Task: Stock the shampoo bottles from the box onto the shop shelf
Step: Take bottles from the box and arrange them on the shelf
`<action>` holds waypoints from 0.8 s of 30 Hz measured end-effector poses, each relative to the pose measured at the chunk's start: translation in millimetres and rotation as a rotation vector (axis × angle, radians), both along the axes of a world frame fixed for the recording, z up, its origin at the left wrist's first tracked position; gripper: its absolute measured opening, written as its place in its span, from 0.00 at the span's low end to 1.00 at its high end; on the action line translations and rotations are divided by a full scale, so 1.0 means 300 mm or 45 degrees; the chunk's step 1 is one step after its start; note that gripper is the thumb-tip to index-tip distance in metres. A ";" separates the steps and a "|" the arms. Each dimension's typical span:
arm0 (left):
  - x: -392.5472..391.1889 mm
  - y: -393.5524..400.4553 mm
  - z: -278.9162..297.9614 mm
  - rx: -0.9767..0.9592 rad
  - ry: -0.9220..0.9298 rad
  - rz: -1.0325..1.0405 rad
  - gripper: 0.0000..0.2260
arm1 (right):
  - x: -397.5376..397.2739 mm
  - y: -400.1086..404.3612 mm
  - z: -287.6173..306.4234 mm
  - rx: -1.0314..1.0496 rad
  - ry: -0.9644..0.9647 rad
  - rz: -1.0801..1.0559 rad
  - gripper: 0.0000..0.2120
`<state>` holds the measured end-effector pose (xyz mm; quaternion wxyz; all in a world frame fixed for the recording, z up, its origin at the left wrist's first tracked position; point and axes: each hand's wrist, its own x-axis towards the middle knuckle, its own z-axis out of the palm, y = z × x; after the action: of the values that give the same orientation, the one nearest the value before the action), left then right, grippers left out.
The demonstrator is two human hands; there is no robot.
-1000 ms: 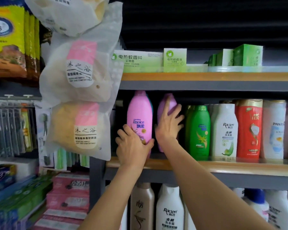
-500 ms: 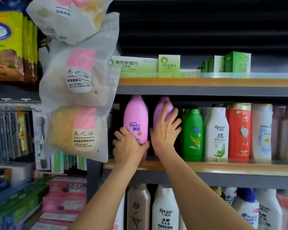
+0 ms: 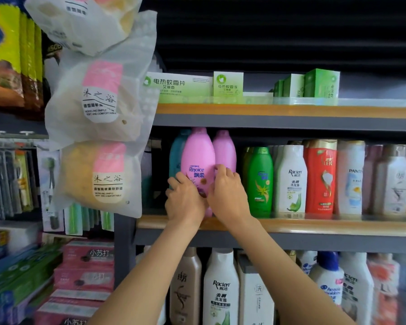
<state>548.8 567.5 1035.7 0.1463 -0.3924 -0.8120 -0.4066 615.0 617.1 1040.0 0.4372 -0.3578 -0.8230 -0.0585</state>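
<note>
The left hand point(image 3: 184, 200) and right hand point(image 3: 227, 195) hide the pink Rejoice bottle's point(image 3: 197, 158) lower label and base; far-right bottles point(image 3: 396, 181) are blurred.

Front shampoo bottle point(image 3: 197, 156) was pink, purple flower print low on its label; second bottle point(image 3: 225, 148) behind it pink too. Teal bottle point(image 3: 176, 151) to their left. Green bottle point(image 3: 260, 179), white one point(image 3: 290, 179), red one with gold cap point(image 3: 320, 179). Shelf edge point(image 3: 314, 226) orange-tan over grey. Boxes above point(image 3: 178, 86) pale green.
</note>
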 end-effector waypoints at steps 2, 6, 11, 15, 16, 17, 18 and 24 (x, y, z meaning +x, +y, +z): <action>0.038 0.019 -0.002 -0.014 0.020 -0.010 0.22 | 0.040 0.005 0.002 -0.031 0.013 -0.009 0.14; 0.091 0.072 -0.010 -0.018 0.003 -0.074 0.23 | 0.100 0.018 0.008 -0.065 0.029 -0.036 0.15; 0.114 0.114 -0.014 -0.002 0.014 -0.101 0.16 | 0.129 0.025 -0.004 -0.095 -0.011 -0.076 0.22; 0.112 0.116 -0.017 0.002 0.038 -0.109 0.16 | 0.126 0.033 -0.004 -0.078 -0.005 -0.098 0.19; 0.109 0.117 -0.019 0.000 0.036 -0.117 0.17 | 0.126 0.035 -0.003 -0.078 -0.005 -0.099 0.19; 0.107 0.118 -0.020 -0.004 0.037 -0.121 0.17 | 0.127 0.037 -0.002 -0.077 -0.004 -0.097 0.18; 0.105 0.119 -0.020 -0.012 0.043 -0.122 0.17 | 0.126 0.039 -0.001 -0.071 -0.003 -0.102 0.17; 0.126 0.118 -0.008 -0.043 0.021 -0.113 0.16 | 0.112 0.038 -0.012 0.019 -0.027 -0.186 0.12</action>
<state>586.5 603.1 1033.2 0.1281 -0.4338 -0.7992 -0.3958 648.7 628.6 1036.3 0.4257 -0.4129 -0.7989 -0.1003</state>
